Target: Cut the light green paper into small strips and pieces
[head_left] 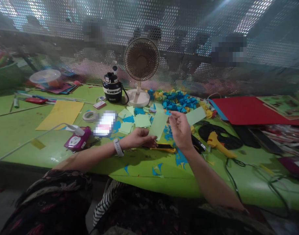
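Observation:
Between the thumb and fingers of my left hand [142,137] is the lower end of a pale green paper strip [159,122]. Just right of that strip, my right hand [180,127] is raised with its fingers curled in. Whatever those fingers may hold is hidden. A second pale green strip [196,116] lies behind my right hand. Below the hands rests a yellow and black utility knife [165,148]. Pale green paper squares [142,120] and blue scraps [180,158] lie around them on the table.
A fan [141,60] and black bottle [112,91] stand at the back, beside blue and yellow folded paper pieces [180,100]. A yellow glue gun [219,144] with a cord lies right. Left are a lit phone [105,124], tape roll [89,116] and purple power socket [78,139].

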A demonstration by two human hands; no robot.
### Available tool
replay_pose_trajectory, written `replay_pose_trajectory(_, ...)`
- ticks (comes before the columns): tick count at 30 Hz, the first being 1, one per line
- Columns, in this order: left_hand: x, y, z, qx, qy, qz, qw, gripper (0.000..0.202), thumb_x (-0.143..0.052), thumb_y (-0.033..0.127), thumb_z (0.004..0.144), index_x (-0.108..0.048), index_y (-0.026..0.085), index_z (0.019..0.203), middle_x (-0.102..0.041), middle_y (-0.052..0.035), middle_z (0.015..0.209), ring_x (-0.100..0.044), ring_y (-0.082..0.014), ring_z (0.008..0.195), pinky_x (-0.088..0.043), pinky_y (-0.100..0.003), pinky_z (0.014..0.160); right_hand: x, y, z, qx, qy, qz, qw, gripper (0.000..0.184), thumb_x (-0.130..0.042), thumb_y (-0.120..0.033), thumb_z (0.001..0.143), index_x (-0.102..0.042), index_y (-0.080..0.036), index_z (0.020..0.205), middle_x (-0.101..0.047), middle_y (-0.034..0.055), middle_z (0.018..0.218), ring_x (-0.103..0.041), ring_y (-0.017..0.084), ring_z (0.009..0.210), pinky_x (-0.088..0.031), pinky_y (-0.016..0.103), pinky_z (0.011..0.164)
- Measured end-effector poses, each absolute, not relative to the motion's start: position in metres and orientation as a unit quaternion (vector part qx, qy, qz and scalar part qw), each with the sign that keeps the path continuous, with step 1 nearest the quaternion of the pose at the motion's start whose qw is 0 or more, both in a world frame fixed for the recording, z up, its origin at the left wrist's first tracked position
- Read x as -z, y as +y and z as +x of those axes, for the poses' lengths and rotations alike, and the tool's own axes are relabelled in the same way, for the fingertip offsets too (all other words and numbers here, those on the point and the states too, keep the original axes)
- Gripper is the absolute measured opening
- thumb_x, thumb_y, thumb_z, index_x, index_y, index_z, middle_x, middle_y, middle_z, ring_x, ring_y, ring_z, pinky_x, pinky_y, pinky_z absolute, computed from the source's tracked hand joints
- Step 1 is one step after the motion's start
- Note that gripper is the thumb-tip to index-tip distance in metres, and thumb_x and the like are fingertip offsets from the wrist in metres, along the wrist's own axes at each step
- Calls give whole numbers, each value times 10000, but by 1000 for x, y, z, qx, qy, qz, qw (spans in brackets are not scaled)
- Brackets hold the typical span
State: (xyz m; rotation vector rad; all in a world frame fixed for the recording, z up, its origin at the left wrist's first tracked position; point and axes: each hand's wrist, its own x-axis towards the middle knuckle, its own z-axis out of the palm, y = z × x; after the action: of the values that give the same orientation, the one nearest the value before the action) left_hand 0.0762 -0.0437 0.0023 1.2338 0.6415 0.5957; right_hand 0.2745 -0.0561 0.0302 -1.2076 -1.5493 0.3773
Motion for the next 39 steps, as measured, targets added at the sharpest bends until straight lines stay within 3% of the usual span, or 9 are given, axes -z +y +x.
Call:
replay_pose_trajectory(4,-6,-41,75,-340,304,539,708,538,-809,567,674,-671,74,839,-761,-131,803,-739,-172,748,-602,-313,777,-29,-61,266,-262,-684,-541,413,474,-456,-659,924,-506,-226,738,-592,0,661,-565,160,634,-445,288,618)
replay_pose_trajectory(7,-6,-40,76,-354,302,534,706,530,-802,561,687,-667,75,850,-757,-114,785,-737,-167,745,-601,-331,807,-26,-66,256,-234,-734,-531,352,510,-421,-665,926,-362,-244,644,-441,-39,533,-429,139,522,-345,282,534)
replay_pose_trajectory(11,-7,-39,75,-347,303,517,721,518,-811,544,682,-638,77,823,-755,-111,777,-735,-162,719,-608,-333,774,-24,-67,252,-192,-758,-506,364,488,-361,-627,960,-323,-250,652,-409,-38,553,-400,139,536,-342,285,552)
replay_pose_trajectory(15,-13,-35,70,-326,296,519,732,477,-835,495,677,-572,100,727,-758,-112,787,-735,-158,710,-611,-305,713,-27,-64,259,-247,-738,-506,373,498,-396,-651,947,-368,-247,656,-472,-34,556,-462,138,538,-381,285,571)
replay_pose_trajectory(20,-17,-30,65,-326,285,538,723,462,-824,487,690,-565,106,712,-760,-105,778,-735,-148,695,-607,-267,681,-31,-60,264,-398,-685,-484,372,484,-584,-662,839,-490,-220,666,-581,-17,563,-549,141,551,-444,285,578)
replay_pose_trajectory(25,-16,-28,65,-322,286,555,712,416,-805,452,735,-590,96,736,-753,-87,764,-726,-128,670,-607,-252,682,-36,-61,261,-484,-651,-464,357,409,-743,-567,704,-592,-186,706,-599,-15,562,-529,124,510,-426,266,505)
replay_pose_trajectory(39,-14,-26,64,-309,288,560,713,402,-804,437,746,-583,102,733,-750,-95,776,-720,-128,670,-606,-262,683,-36,-58,265,-496,-638,-469,356,268,-721,-417,695,-603,-180,656,-643,-1,587,-550,101,470,-439,242,481)
